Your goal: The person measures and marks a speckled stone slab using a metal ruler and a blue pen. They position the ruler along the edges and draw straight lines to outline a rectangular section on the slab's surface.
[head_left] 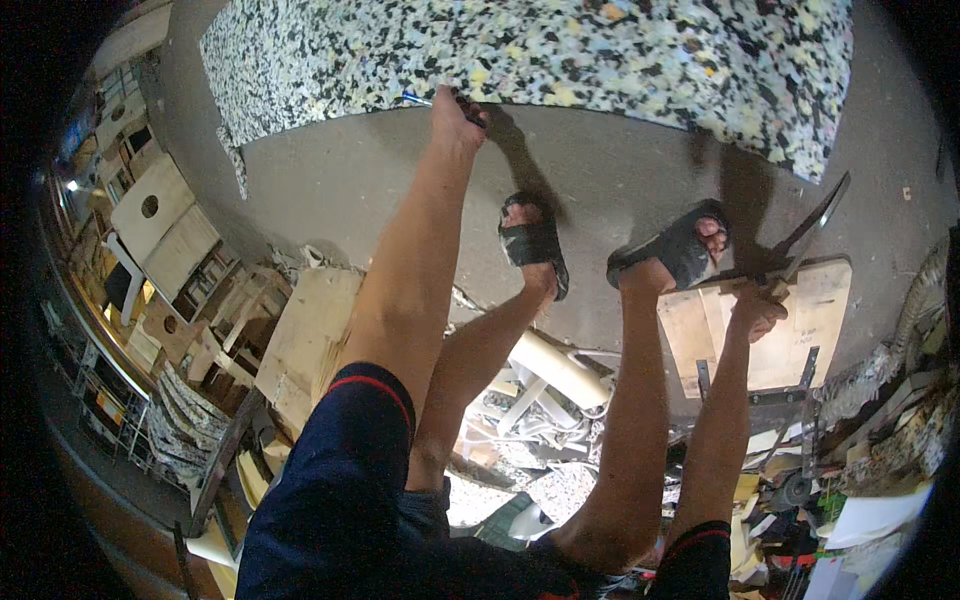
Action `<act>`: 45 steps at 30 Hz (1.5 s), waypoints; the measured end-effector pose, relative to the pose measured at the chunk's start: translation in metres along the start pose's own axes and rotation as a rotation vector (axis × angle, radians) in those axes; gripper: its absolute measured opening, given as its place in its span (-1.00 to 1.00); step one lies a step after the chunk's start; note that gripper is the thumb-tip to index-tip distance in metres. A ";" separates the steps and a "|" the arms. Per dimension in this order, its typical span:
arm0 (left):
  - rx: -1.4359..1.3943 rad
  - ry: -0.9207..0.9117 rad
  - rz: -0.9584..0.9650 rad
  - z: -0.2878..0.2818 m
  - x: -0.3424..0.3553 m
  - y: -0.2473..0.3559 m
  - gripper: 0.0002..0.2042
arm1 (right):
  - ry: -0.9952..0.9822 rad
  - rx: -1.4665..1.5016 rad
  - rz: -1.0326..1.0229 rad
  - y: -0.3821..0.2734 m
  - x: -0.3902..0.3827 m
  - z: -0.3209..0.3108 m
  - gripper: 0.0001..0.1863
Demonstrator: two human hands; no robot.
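A large speckled foam sheet [530,50] in white, black and pale yellow lies across the floor at the far side. At its near edge is my left hand [458,120], closed round a slim pen-like thing [416,99] whose blue and white end sticks out to the left. Something dark shows between those fingers too, mostly hidden. Lower on the right, my right hand [762,314] grips a long-bladed knife [828,208] by its handle. The blade slants up and away to the right, apart from the foam. Beneath that hand is a wooden board [815,310].
My sandalled feet [535,245] stand on the grey floor [360,185] between my hands. Wooden panels and frames [165,215] crowd the left side. A cream roll [560,368] and scraps lie behind my feet. More offcuts and a ridged hose [925,290] fill the right.
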State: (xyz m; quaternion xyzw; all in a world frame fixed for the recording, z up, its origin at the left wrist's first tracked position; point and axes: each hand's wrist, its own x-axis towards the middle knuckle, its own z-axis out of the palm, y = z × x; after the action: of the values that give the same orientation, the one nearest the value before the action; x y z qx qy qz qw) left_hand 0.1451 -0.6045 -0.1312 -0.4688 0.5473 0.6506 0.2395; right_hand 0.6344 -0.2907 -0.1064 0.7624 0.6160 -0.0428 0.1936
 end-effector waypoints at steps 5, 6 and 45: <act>-0.132 -0.084 -0.062 -0.010 -0.037 0.027 -0.57 | -0.094 0.207 0.083 -0.004 -0.034 -0.064 -0.33; -0.135 -0.111 -0.053 -0.004 -0.042 0.028 -0.55 | -0.059 0.153 0.030 0.009 -0.035 -0.078 -0.32; -0.295 0.278 0.588 -0.359 -0.464 0.177 -0.57 | 0.210 -0.362 -0.607 0.281 0.041 -0.338 -0.64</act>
State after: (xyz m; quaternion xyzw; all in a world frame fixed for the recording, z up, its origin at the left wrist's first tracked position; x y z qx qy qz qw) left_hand 0.3309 -0.8975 0.3741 -0.4046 0.5865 0.6938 -0.1050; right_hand 0.8542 -0.1815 0.2606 0.4984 0.8284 0.0900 0.2395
